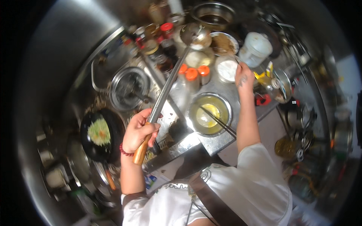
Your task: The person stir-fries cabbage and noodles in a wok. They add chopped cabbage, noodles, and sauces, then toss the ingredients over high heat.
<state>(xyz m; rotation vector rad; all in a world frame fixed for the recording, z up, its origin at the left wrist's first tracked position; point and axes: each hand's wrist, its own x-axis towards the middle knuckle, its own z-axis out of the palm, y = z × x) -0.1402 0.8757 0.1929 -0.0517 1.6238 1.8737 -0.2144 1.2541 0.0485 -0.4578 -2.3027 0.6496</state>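
Observation:
My left hand (142,130) is closed around the wooden-ended handle of a long metal ladle (167,82), whose bowl is over the jars at the top. My right hand (243,75) reaches to a container of white powder (227,69); a thin dark utensil seems to be in its fingers, partly hidden. Between my arms a metal bowl (190,113) holds yellowish liquid, with dark chopsticks (219,122) leaning over its rim. Orange-capped shakers (192,75) stand just above the bowl. A plate of brown powder (224,43) lies beyond the white powder.
At left, a black wok (84,141) holds shredded pale green food (99,131), below a metal pot (113,90). A white lidded tub (256,48) stands right of the powders. Red-lidded jars (167,26) crowd the back, near a large metal bowl (213,18) with dark liquid.

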